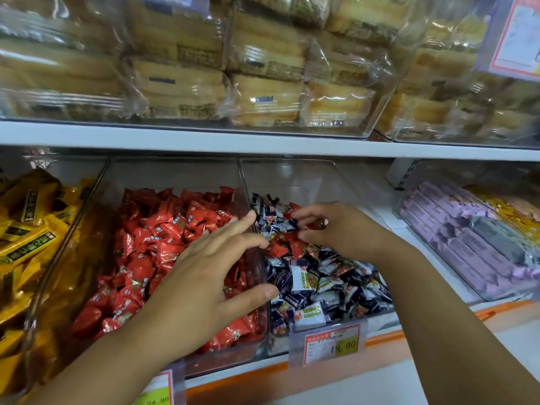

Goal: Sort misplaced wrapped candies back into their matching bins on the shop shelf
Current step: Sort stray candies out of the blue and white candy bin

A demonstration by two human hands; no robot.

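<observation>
Candies (309, 285): 2 sorts; hands (201, 276) (333, 229): 2

The person's bare left hand (204, 276) has long, slim fingers with smooth knuckles, and its nails look short and plain, as far as the soft focus lets one judge. The bare left forearm (102, 361) shows uncovered from the wrist down to the lower edge of the picture. The bare right hand (336, 229) is of the same slender build. On one of its fingers sits a small round shiny spot of dark brown and gold (322, 222). Whether that is a ring or something else cannot be told. The bare right forearm (453, 302) also shows uncovered, from the wrist to the lower right corner.
</observation>
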